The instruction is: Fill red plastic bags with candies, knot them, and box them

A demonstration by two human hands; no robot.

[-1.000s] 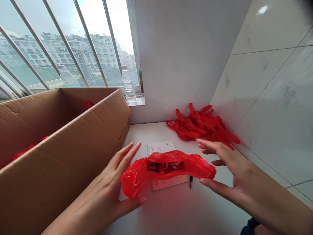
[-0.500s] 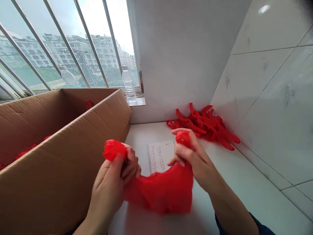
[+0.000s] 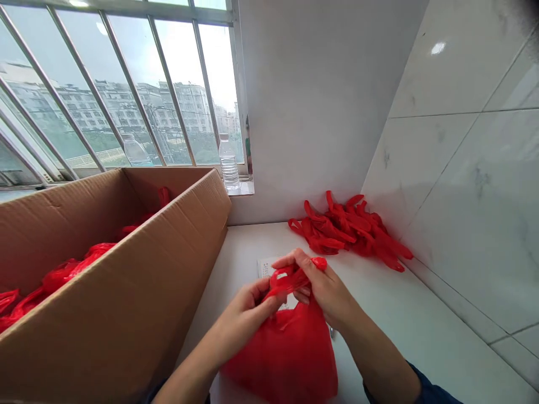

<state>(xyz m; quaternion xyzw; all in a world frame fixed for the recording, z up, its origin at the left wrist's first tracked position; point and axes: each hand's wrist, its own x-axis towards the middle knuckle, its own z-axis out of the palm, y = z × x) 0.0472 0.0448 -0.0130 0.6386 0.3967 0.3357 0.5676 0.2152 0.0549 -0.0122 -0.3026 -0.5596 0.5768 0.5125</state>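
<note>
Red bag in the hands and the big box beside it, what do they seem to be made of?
Red bag: probably thin plastic film, with a faint sheen, crumpling softly where the left hand and right hand pinch its handles. Box: corrugated cardboard, matte brown, with faint ribbing and a creased top edge.

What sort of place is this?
Probably a small packing corner indoors: the left hand and right hand grip a red bag beside a cardboard box holding more bags, a heap of loose bags lies on the white counter, and the barred window shows city buildings.
</note>
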